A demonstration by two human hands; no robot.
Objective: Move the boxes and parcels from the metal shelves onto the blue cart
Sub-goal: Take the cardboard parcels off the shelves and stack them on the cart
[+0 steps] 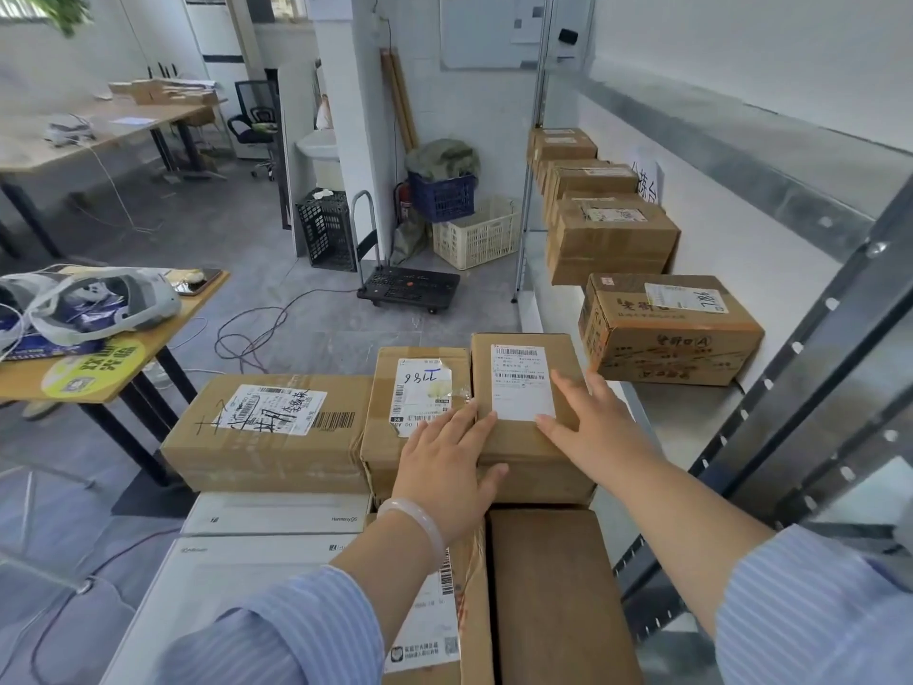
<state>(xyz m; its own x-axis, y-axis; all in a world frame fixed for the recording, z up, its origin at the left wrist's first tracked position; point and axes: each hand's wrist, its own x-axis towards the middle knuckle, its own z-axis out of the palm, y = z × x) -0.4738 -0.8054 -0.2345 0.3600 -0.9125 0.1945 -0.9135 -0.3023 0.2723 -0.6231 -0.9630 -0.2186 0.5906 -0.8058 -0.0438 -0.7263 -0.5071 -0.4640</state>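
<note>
Boxes are stacked in the lower centre of the frame: a wide labelled box (267, 437) at the left, a narrower box (420, 388) touching it, then a small box (518, 437) with a white label. The left hand (444, 467) lies flat across the seam between those last two, fingers straight. The right hand (588, 422) rests spread on the small box. At the right, a printed box (667, 328) stands on the metal shelf (691, 412).

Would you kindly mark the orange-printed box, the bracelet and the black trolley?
orange-printed box (677, 355): head view, front face.
bracelet (417, 521): head view, band's top.
black trolley (410, 284): head view, deck.
</note>
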